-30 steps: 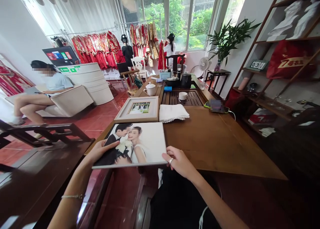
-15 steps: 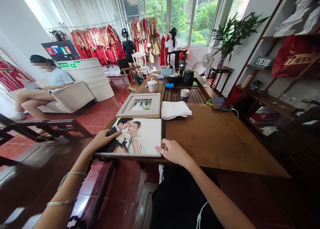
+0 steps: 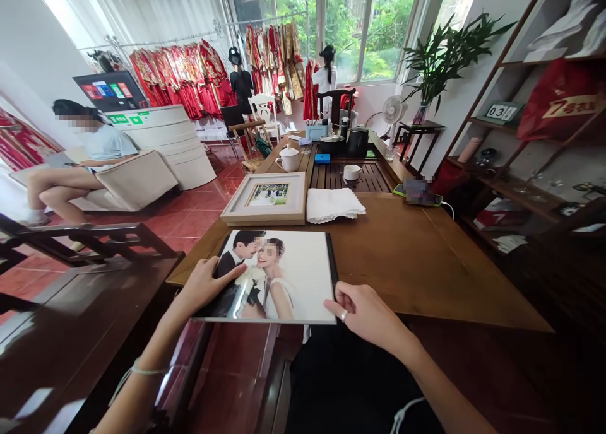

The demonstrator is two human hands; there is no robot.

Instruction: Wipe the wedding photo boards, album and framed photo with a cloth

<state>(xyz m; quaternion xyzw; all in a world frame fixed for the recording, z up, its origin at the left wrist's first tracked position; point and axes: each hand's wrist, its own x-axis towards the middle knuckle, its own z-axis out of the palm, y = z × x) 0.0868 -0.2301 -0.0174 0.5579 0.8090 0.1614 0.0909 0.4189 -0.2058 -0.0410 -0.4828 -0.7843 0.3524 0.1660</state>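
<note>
A large photo album (image 3: pixel 303 267) with a wedding couple on its cover lies half over the near edge of the wooden table (image 3: pixel 407 263). My left hand (image 3: pixel 204 286) grips its left edge, thumb on the cover. My right hand (image 3: pixel 367 314), with a ring on one finger, holds the album's lower right corner, fingers curled round the edge. A framed photo (image 3: pixel 267 197) lies just beyond the album, with a folded white cloth (image 3: pixel 334 204) to its right.
A phone on a cable (image 3: pixel 419 191) lies at the table's right edge. A tea tray with a cup (image 3: pixel 351 171), a white teapot (image 3: pixel 288 159) and kettles fills the far end. A dark wooden chair (image 3: pixel 80 276) stands left. A person sits on a sofa (image 3: pixel 95 150); shelves line the right wall.
The album was pushed away onto the table, then drawn back toward me and a little to the right. Both hands stayed on its edges throughout.
</note>
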